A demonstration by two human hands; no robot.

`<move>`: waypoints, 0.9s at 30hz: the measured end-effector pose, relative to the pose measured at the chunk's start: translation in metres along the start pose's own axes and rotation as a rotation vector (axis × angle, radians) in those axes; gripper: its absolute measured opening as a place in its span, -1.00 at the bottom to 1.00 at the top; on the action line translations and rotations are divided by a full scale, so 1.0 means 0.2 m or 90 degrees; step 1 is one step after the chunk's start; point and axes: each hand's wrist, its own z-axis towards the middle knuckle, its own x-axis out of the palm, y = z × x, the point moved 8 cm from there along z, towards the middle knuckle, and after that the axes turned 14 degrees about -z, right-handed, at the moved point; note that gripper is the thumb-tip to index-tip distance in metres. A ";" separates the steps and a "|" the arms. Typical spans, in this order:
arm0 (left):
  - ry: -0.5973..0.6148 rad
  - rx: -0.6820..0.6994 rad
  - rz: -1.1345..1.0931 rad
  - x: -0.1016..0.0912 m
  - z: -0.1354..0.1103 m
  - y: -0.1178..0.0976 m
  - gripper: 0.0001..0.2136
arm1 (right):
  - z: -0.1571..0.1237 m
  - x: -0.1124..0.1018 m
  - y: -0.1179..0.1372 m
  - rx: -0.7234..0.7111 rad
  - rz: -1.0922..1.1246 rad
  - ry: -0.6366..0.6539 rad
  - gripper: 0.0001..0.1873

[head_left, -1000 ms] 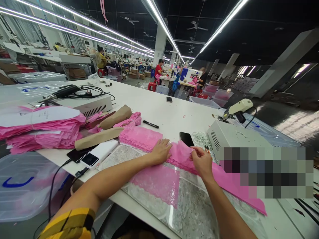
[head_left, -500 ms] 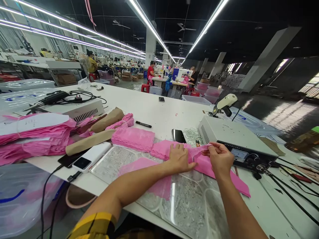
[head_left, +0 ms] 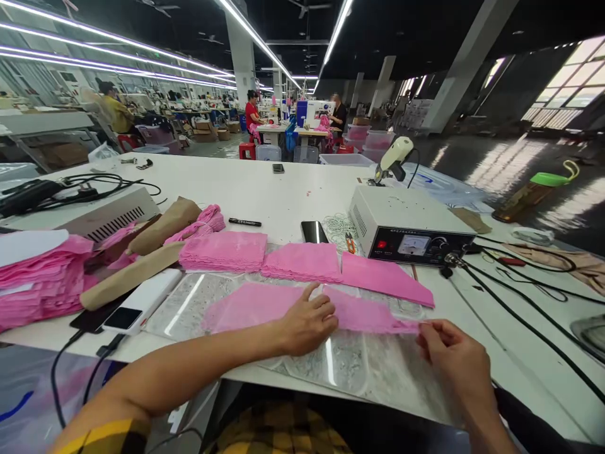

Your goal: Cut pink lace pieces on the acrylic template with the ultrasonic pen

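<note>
My right hand [head_left: 456, 353] is closed in a pinch on the narrow end of a thin pink fabric piece [head_left: 363, 309], which lies over a grey marbled board [head_left: 184, 306]. On the left part of this piece rests my left hand [head_left: 309, 321], its index finger stretched out and the others loosely bent. Another sheer pink piece [head_left: 250, 302] lies to the left, partly behind that hand; the join between them is hard to make out. Behind are a left pink stack [head_left: 224, 251], a middle pink stack [head_left: 302, 261] and a brighter pink tapered piece [head_left: 387, 279].
A metal control box [head_left: 420, 217] stands at the back right, near orange-handled snips [head_left: 350, 243] and a phone [head_left: 314, 231]. Left are a white power bank [head_left: 146, 302], bundled pink pieces [head_left: 42, 277] and a second box [head_left: 94, 214]. Cables run along the right side.
My right hand has drawn a pink piece off the middle stack, down and toward me. My left hand has moved from that stack onto the piece on the board. The view has shifted right.
</note>
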 end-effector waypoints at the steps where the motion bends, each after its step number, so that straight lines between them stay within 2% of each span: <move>1: 0.018 0.034 0.006 0.02 -0.05 -0.04 -0.88 | -0.03 0.01 -0.04 -0.014 -0.074 0.008 -0.69; 4: 0.065 0.075 -0.048 0.03 -0.11 -0.10 -0.93 | -0.10 0.00 -0.10 -0.073 -0.223 -0.015 -0.66; 8: 0.059 0.045 -0.146 0.01 -0.06 -0.08 -0.79 | -0.13 0.02 -0.12 -0.097 -0.313 -0.001 -0.68; 13: 0.075 0.046 -0.128 0.07 -0.05 -0.07 -0.68 | -0.13 -0.03 -0.17 -0.089 -0.321 0.000 -0.72; 17: 0.093 0.060 -0.140 0.06 -0.04 -0.08 -0.71 | -0.13 -0.07 -0.21 -0.061 -0.284 0.038 -0.68; 20: 0.109 0.018 -0.141 0.02 0.09 -0.03 -0.87 | -0.08 -0.12 -0.15 -0.075 -0.235 0.006 -0.64; 24: 0.086 -0.078 -0.113 -0.01 0.39 0.12 -0.87 | 0.05 -0.13 -0.01 -0.135 -0.182 -0.019 -0.66; 27: 0.104 -0.135 -0.098 0.02 0.58 0.25 -0.90 | 0.14 -0.11 0.04 -0.144 -0.170 -0.013 -0.64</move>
